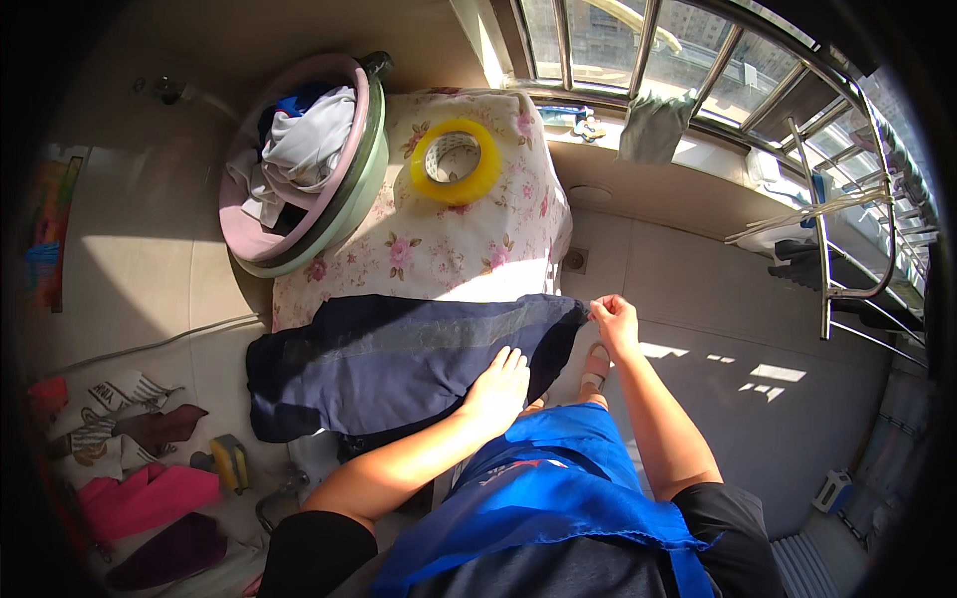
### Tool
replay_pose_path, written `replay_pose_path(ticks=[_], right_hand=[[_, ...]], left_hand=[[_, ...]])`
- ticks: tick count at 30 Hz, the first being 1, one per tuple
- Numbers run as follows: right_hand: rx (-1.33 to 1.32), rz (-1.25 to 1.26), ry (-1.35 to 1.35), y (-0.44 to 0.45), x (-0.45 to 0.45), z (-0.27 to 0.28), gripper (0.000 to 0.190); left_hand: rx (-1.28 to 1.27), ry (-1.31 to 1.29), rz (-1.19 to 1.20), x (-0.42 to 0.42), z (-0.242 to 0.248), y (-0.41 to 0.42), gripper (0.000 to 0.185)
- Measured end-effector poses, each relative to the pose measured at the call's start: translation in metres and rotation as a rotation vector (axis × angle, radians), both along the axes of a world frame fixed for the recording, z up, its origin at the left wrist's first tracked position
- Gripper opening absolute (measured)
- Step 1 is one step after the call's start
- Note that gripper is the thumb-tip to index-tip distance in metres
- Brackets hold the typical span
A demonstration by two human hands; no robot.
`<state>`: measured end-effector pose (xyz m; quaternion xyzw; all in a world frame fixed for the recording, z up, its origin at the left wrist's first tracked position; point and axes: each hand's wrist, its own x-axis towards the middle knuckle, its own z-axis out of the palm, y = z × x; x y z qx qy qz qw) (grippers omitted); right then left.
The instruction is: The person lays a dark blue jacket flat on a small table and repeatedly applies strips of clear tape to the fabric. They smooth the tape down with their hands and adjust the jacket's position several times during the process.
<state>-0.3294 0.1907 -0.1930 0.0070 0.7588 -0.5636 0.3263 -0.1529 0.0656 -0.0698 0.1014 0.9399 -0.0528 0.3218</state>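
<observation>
Stretched out in front of me is a dark navy fabric garment (359, 389). Along it runs a strip of clear adhesive tape (426, 334), wrinkled and shiny in places. At the strip's right end, my right hand (615, 323) pinches the tape between thumb and fingertips, just off the cloth's edge. My left hand (499, 389) rests flat on the garment below the strip, fingers extended and holding nothing. Beyond the garment, a large roll of yellowish clear tape (490, 161) lies on a flowered tablecloth (441, 258).
Stacked basins, the inner one pink (233, 217), hold white and blue clothes (314, 138) at the back left. Assorted cloths (149, 497) and a yellow-grey brush-like object (229, 463) lie lower left. A metal rack (822, 261) stands right, near the barred window (598, 52).
</observation>
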Motion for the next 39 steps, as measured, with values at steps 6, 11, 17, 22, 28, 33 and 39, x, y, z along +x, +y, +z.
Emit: replay_pose_path(ticks=[6,11,17,22,28,33,39], right_hand=[[-0.204,0.183,-0.016,-0.006,-0.019,0.123,0.006],[-0.094,0.387,0.095,-0.024,-0.02,0.154,0.01],[-0.062,0.308,-0.19,0.002,-0.02,0.153,0.013],[-0.125,0.299,-0.359,-0.003,0.006,0.166,0.019],[-0.12,0.312,-0.304,-0.018,0.024,0.172,0.019],[-0.285,0.265,-0.276,-0.044,0.019,0.201,0.013],[-0.635,0.459,-0.366,-0.099,0.028,0.31,0.018]], left_hand=[[0.101,0.127,0.135,0.002,-0.019,0.011,0.055],[0.376,0.61,0.305,-0.022,-0.03,0.028,0.042],[0.89,0.314,1.24,-0.035,-0.009,0.045,0.034],[0.742,0.526,1.271,-0.042,-0.017,0.053,0.028],[0.689,0.713,1.43,-0.061,-0.06,0.051,0.019],[0.581,0.398,1.313,-0.045,-0.076,0.05,0.021],[0.454,0.122,1.282,-0.005,-0.151,0.062,0.015]])
